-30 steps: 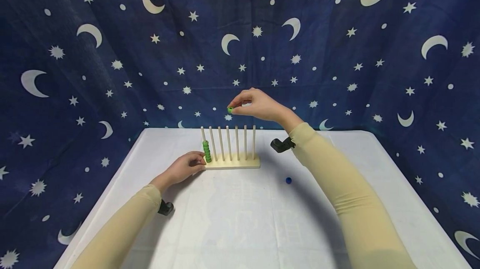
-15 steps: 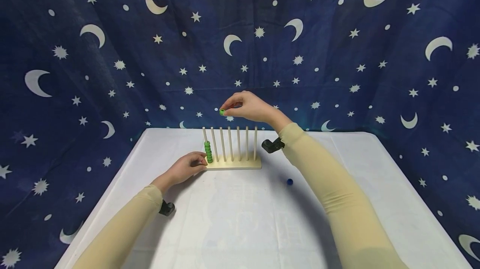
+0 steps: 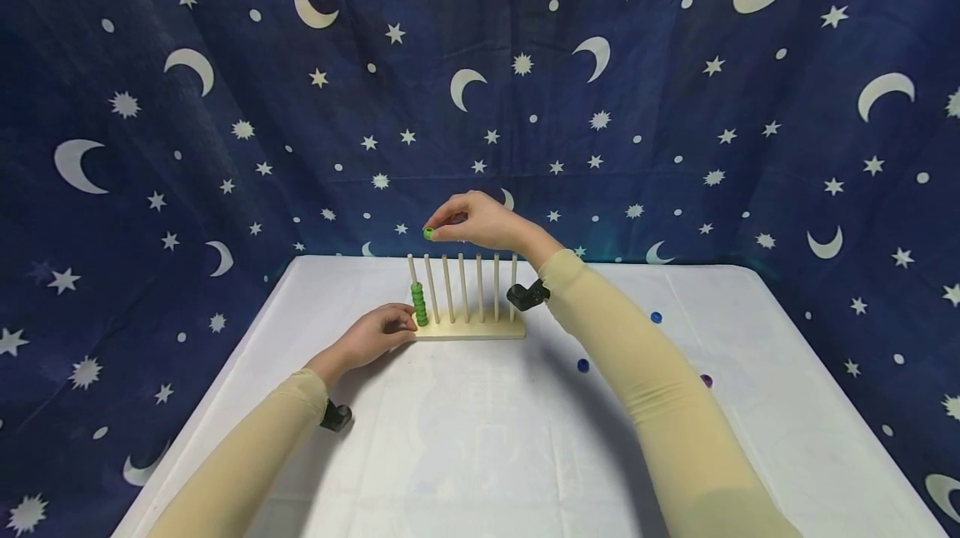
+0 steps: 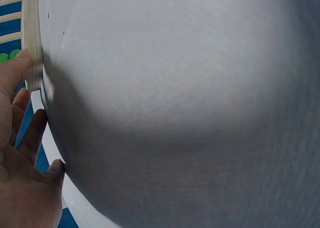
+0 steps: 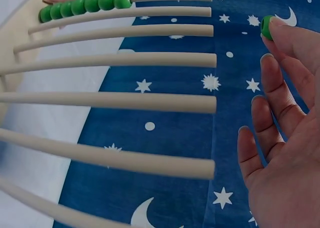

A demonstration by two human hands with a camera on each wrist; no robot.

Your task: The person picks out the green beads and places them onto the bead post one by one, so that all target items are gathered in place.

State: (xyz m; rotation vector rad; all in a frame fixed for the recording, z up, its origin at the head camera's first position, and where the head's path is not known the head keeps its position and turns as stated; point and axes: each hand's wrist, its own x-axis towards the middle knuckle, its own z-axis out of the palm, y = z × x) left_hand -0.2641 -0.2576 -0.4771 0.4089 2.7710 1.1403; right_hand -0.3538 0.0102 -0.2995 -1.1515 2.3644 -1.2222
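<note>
On the white table stands a wooden peg stand (image 3: pixel 472 330), a flat pale base with a row of upright pegs. Several green beads (image 3: pixel 419 305) are stacked on its leftmost peg; the other pegs are bare. My left hand (image 3: pixel 371 336) grips the left end of the base, and in the left wrist view its thumb (image 4: pixel 17 70) lies against the wood. Above the left pegs, my right hand (image 3: pixel 483 220) pinches a single green bead (image 5: pixel 267 28) between thumb and index finger. That bead is clear of the peg tips, its hole visible, the other fingers spread loosely.
Loose on the table to the right lie a blue bead (image 3: pixel 582 366), a second blue bead (image 3: pixel 656 317) and a purple bead (image 3: pixel 707 381), partly behind the right sleeve. A dark blue curtain (image 3: pixel 480 130) with moons and stars hangs around the table.
My right hand has moved left and slightly down with the green bead, toward the leftmost peg. The second blue bead and the purple one have come into sight. The left hand keeps its grip.
</note>
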